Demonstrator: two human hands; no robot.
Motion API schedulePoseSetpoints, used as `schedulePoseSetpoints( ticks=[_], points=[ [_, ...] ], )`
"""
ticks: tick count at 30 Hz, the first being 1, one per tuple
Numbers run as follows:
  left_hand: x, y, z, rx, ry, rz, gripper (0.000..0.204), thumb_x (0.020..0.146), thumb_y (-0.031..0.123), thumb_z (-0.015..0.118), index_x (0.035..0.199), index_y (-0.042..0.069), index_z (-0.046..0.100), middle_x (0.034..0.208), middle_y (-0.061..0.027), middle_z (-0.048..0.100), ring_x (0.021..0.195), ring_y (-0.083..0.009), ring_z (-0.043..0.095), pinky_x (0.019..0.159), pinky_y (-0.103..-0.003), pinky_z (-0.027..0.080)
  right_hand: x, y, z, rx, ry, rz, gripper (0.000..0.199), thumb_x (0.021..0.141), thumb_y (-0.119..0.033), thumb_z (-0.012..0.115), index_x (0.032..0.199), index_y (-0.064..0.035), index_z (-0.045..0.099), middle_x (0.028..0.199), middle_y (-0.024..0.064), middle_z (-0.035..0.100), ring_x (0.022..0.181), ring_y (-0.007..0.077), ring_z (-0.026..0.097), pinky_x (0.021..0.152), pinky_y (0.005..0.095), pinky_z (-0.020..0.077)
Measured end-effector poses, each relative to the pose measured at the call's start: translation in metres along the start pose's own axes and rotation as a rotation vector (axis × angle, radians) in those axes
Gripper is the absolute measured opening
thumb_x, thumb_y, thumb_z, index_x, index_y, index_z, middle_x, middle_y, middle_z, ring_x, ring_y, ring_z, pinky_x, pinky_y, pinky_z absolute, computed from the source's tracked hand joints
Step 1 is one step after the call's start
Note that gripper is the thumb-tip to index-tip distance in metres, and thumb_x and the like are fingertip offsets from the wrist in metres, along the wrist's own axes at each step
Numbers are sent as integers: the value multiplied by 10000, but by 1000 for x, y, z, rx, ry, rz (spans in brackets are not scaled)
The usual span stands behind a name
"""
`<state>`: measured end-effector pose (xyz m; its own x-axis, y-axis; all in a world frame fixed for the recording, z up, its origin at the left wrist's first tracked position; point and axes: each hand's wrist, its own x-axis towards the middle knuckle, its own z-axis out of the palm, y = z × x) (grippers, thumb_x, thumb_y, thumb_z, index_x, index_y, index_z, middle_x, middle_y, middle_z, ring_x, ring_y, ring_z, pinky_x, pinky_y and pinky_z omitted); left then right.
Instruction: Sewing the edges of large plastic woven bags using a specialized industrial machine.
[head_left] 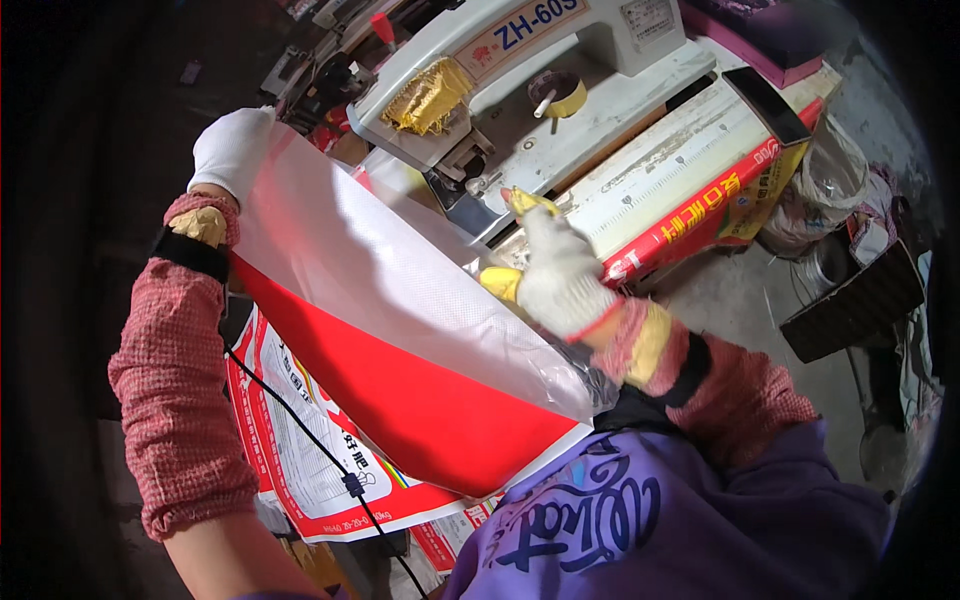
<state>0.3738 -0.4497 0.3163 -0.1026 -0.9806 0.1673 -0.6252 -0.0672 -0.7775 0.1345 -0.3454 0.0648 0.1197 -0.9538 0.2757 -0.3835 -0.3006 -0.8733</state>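
Note:
My left hand (232,152), in a white glove, grips the upper corner of a large red and white woven sack (420,370). The sack slopes from that hand down to my lap, its white inner side facing up and its red side folded below. My right hand (560,270), in a white glove with yellow fingertips, is beside the sack's far edge with thumb and forefinger spread and nothing visible between them. Just beyond the right fingertips is the needle area of a grey sewing machine (640,40). A yellow cloth pad (430,97) is fixed to the machine's head.
A yellow tape roll (568,95) rests on the machine bed, with a thin white stick by it. A black phone (766,105) lies at the table's right end. More printed sacks (330,440) lie beneath. A black cable (300,425) crosses them. A dark box (850,305) stands at right.

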Motion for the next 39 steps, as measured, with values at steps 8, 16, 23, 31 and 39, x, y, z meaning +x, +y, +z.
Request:
schedulePoseSetpoints(
  ticks=[8,16,23,31,39],
  points=[
    [-2,12,-4,47,-59,31,290,933,221,422,992,48,646,929,-158,665,885,-345,641,773,-430,510,-7,-14,3,878,-445,22,452,835,-49,642,1255,27,491,752,69,588,632,119,574,583,238,485],
    [6,-8,10,-170,-120,-48,288,937,201,408,1004,27,628,925,-183,659,909,-364,628,763,-429,502,27,-4,23,372,-995,225,448,770,-378,647,1021,-8,638,911,124,686,695,237,664,654,373,520],
    [36,-10,49,-155,-87,-203,222,770,173,598,901,20,691,912,-233,655,915,-396,630,748,-436,527,-6,-37,76,290,-529,-128,304,858,-304,552,1047,-67,585,923,179,647,871,368,623,780,455,491],
    [-16,174,188,-427,-62,-95,214,876,166,464,1048,111,580,831,-99,644,709,-259,667,586,-410,538,-41,17,17,916,-661,860,242,902,-229,569,1042,-43,634,918,125,666,788,197,632,696,335,501],
    [-24,168,219,-535,290,332,248,828,130,514,1063,162,585,862,-59,608,718,-250,638,576,-387,509,-64,93,-40,499,-617,624,189,844,-166,648,985,-40,641,816,82,637,770,114,572,708,276,470]
  ],
)
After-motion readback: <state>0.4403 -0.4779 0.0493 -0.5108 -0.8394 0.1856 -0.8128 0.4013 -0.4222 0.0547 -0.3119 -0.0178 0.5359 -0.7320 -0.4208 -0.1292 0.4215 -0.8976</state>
